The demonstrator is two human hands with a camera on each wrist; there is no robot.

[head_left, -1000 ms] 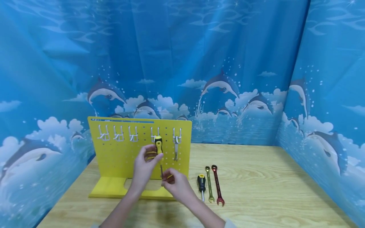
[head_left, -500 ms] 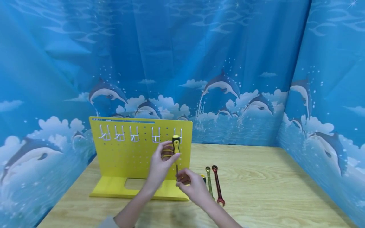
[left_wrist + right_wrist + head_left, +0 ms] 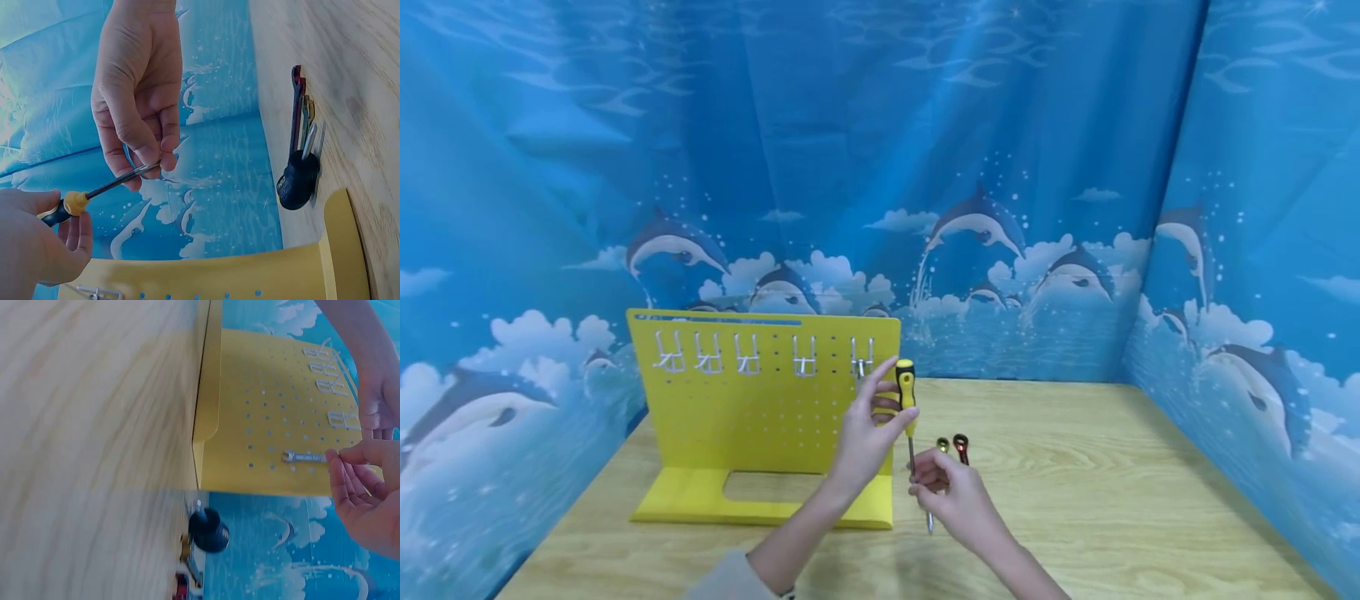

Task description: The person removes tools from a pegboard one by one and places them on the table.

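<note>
A yellow-and-black screwdriver (image 3: 907,387) stands nearly upright, handle on top, at the right edge of the yellow pegboard (image 3: 760,450). My left hand (image 3: 863,437) holds its handle between thumb and fingers. Lower down, my right hand (image 3: 953,493) pinches the shaft near the tip; the left wrist view shows this pinch on the metal shaft (image 3: 115,182). A silver wrench (image 3: 306,457) hangs from the board's rightmost hook, mostly hidden behind my left hand in the head view. Behind my right hand lies a black screwdriver (image 3: 299,181), only its metal tip (image 3: 930,523) showing from above.
A gold wrench (image 3: 943,445) and a red wrench (image 3: 961,447) lie on the wooden table (image 3: 1075,483), partly covered by my right hand. Several metal hooks (image 3: 747,354) line the board's upper part. A blue dolphin-print curtain (image 3: 880,167) surrounds the table.
Both hands have moved right together with the screwdriver, from in front of the board to its right edge. My right hand now covers much of the tools on the table.
</note>
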